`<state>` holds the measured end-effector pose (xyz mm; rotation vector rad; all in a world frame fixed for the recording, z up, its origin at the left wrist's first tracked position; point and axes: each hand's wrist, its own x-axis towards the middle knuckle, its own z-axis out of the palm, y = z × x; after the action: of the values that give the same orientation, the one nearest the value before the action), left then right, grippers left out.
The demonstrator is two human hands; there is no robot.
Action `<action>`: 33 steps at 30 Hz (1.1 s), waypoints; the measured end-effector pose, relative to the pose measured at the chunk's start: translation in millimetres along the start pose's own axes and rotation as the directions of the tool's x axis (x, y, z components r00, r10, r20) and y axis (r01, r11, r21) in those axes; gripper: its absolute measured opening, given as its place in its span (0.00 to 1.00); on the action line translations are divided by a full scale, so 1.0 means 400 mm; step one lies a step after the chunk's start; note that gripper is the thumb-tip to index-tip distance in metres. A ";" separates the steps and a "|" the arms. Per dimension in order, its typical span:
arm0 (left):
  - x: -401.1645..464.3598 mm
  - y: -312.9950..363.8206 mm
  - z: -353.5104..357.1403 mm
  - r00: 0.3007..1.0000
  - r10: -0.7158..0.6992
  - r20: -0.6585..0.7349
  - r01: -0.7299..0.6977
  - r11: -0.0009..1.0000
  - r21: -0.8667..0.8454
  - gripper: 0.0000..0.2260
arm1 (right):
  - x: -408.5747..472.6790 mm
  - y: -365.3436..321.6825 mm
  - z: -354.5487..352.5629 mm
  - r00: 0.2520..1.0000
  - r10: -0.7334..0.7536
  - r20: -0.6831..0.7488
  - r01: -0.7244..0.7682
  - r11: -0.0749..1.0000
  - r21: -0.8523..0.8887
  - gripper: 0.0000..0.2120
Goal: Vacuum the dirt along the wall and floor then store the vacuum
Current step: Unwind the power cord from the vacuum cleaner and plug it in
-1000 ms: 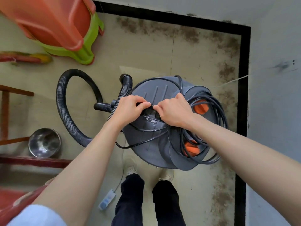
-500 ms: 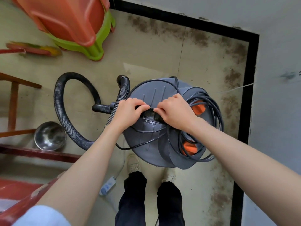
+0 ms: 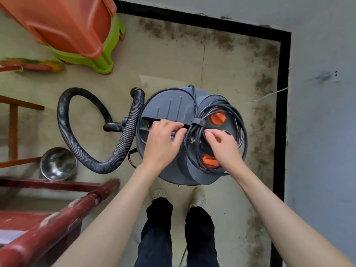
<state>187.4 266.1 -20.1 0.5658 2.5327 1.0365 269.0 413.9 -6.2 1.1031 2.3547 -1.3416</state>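
The grey canister vacuum (image 3: 169, 105) stands on the floor in front of my shoes. Its black ribbed hose (image 3: 65, 132) loops out to the left. A black power cord (image 3: 239, 120) lies coiled on the lid over two orange latches (image 3: 217, 118), and a strap binds the coil beside the handle. My left hand (image 3: 161, 141) is over the handle, finger and thumb pinching at the cord there. My right hand (image 3: 224, 146) has its fingers curled into the coil. Brown dirt (image 3: 264, 112) stains the floor along the black baseboard (image 3: 281, 132).
Stacked orange and green plastic stools (image 3: 77, 35) stand at the back left. On the left, a steel bowl (image 3: 57, 163) sits under a red wooden rail (image 3: 57, 218). A grey wall (image 3: 317, 132) closes the right side, and a thin white wire (image 3: 260, 98) runs to it.
Both hands were gripped together at the middle of the handle; now they have drawn apart, the right hand onto the coil. The strapped cord bundle is uncovered.
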 end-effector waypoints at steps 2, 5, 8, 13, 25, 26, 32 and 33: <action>-0.007 0.036 0.022 0.995 -0.030 0.093 0.026 0.999 0.040 0.17 | 0.011 -0.020 0.004 0.994 0.104 0.045 -0.111 0.972 0.208 0.13; 0.009 0.069 0.040 0.976 -0.128 0.175 0.092 0.975 0.202 0.25 | 0.026 -0.033 -0.003 0.963 0.226 0.145 -0.264 0.892 0.366 0.16; 0.016 0.090 0.042 0.958 -0.153 0.242 0.127 0.984 0.123 0.24 | 0.041 -0.043 -0.014 0.942 0.225 0.251 -0.319 0.833 0.452 0.14; -0.014 0.148 0.010 0.973 -0.120 0.198 0.170 0.950 -0.261 0.12 | 0.023 -0.067 -0.056 0.935 0.139 0.327 -0.328 0.690 0.645 0.15; -0.037 0.252 -0.107 0.990 0.141 0.030 -0.130 0.966 -0.225 0.08 | -0.131 -0.102 -0.127 0.935 -0.075 0.345 -0.241 0.581 0.777 0.12; -0.043 0.255 -0.111 0.987 0.161 0.007 -0.156 0.964 -0.217 0.08 | -0.139 -0.104 -0.129 0.936 -0.079 0.344 -0.241 0.571 0.785 0.12; -0.096 0.268 -0.122 0.960 0.274 -0.064 -0.279 0.955 -0.099 0.07 | -0.185 -0.102 -0.131 0.944 -0.035 0.329 -0.259 0.539 0.801 0.11; -0.103 0.274 -0.123 0.961 0.264 -0.078 -0.271 0.957 -0.106 0.06 | -0.191 -0.105 -0.131 0.946 -0.025 0.322 -0.260 0.535 0.804 0.10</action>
<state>225.7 289.1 98.6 0.8737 2.4757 1.3051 302.0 405.3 89.7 1.0913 1.3029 -2.4885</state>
